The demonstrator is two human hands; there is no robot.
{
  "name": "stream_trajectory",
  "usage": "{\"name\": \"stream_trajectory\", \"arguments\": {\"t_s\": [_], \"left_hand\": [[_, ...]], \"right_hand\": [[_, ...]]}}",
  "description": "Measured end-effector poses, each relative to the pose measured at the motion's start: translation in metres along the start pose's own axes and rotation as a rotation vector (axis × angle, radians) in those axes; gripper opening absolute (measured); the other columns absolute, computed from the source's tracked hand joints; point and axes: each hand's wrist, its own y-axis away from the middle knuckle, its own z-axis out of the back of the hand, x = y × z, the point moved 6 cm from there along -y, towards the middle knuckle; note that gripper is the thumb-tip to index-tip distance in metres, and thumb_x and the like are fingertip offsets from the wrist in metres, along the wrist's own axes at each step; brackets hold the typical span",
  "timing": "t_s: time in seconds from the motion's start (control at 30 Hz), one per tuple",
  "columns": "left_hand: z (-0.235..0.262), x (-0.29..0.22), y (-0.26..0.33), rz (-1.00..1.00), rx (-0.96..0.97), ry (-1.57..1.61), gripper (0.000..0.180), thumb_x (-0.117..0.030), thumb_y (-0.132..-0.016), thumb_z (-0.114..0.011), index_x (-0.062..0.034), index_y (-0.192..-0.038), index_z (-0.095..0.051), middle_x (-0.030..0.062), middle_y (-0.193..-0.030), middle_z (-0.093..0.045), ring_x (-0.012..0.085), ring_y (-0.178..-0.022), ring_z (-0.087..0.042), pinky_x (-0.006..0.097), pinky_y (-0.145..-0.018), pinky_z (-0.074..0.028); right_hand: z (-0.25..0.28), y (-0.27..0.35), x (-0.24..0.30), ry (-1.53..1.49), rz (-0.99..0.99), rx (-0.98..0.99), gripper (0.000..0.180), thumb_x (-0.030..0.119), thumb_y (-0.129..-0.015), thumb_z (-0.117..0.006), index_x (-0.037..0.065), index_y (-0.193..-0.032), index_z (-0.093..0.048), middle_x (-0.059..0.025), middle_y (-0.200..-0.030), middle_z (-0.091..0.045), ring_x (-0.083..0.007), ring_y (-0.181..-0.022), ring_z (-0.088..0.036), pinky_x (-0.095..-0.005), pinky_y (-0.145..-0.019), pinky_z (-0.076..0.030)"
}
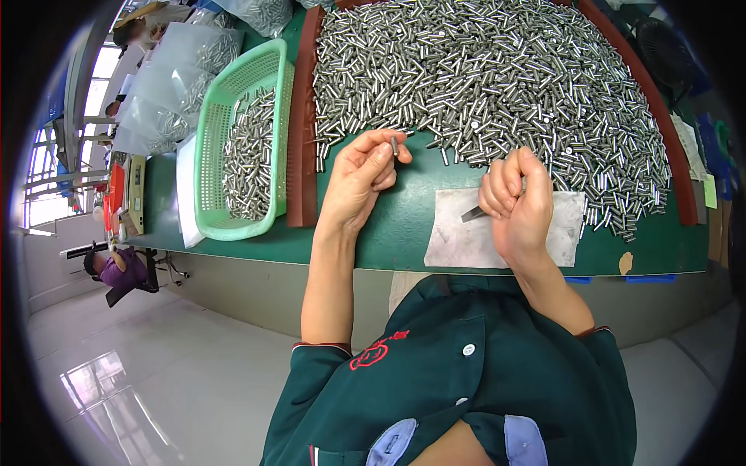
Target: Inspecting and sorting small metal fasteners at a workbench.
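My left hand (364,175) pinches one small metal pin (395,145) between thumb and fingertips, just in front of a big heap of shiny metal pins (497,70) on the green table (404,233). Closed in a fist, my right hand (519,206) grips a thin dark metal tool (472,213) whose tip sticks out to the left. That hand hovers over a pale sheet (458,237) lying on the table near its front edge.
A green plastic basket (214,167) holding several pins stands left of a brown wooden rail (303,147). Clear bags of pins (167,85) lie at the far left. Another person (120,272) sits farther off at the left. Pale glossy floor (155,365) lies below.
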Motion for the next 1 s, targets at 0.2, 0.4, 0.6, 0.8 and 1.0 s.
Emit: {"name": "stream_trajectory", "arguments": {"t_s": [0.2,0.4,0.6,0.8,1.0], "left_hand": [[-0.001,0.001,0.002,-0.001,-0.028,-0.033,0.016,-0.006,-0.086,-0.046,0.0017,-0.098,-0.053,0.0074,-0.08,-0.054,0.0029,-0.05,-0.031,0.015,-0.045,-0.027],[-0.023,0.002,0.015,-0.14,-0.144,-0.612,0.01,-0.004,-0.077,-0.058,0.0022,-0.085,-0.058,-0.0001,-0.068,-0.056,0.002,-0.053,-0.037,0.017,-0.046,-0.03],[-0.07,0.008,0.036,-0.317,-0.003,-1.187,0.009,-0.002,-0.067,-0.063,-0.0014,-0.069,-0.055,0.0087,-0.064,-0.051,0.0231,-0.055,-0.051,0.033,-0.05,-0.041],[-0.07,0.016,0.039,-0.353,-0.082,-1.248,0.011,-0.001,-0.066,-0.064,-0.0023,-0.069,-0.054,0.0075,-0.061,-0.048,0.0224,-0.052,-0.05,0.032,-0.047,-0.039],[-0.073,0.018,0.04,-0.404,-0.08,-1.271,0.01,0.0,-0.065,-0.064,-0.002,-0.069,-0.054,0.0074,-0.061,-0.049,0.0215,-0.05,-0.049,0.031,-0.045,-0.039]], "right_hand": [[0.0,0.002,0.0,0.004,-0.009,-0.009,0.036,0.019,-0.09,-0.03,0.01,-0.055,-0.028,0.0016,-0.045,-0.028,-0.0051,-0.037,-0.02,-0.0209,-0.035,-0.018],[0.001,0.001,0.001,0.001,-0.012,-0.015,0.035,0.018,-0.088,-0.031,0.01,-0.055,-0.027,0.0013,-0.045,-0.028,-0.0053,-0.038,-0.02,-0.0207,-0.035,-0.018],[0.005,0.0,0.005,-0.078,0.062,0.049,0.037,0.025,-0.089,-0.026,0.012,-0.054,-0.029,0.0027,-0.043,-0.026,-0.0068,-0.037,-0.017,-0.0221,-0.038,-0.017],[0.007,0.001,0.007,-0.115,0.101,-0.026,0.031,0.017,-0.085,-0.029,0.01,-0.054,-0.027,0.0007,-0.043,-0.026,-0.0064,-0.038,-0.017,-0.0224,-0.036,-0.015],[0.01,0.001,0.007,-0.087,0.125,-0.038,0.031,0.015,-0.084,-0.03,0.009,-0.053,-0.027,0.001,-0.043,-0.027,-0.0055,-0.039,-0.018,-0.0217,-0.036,-0.015]]}}
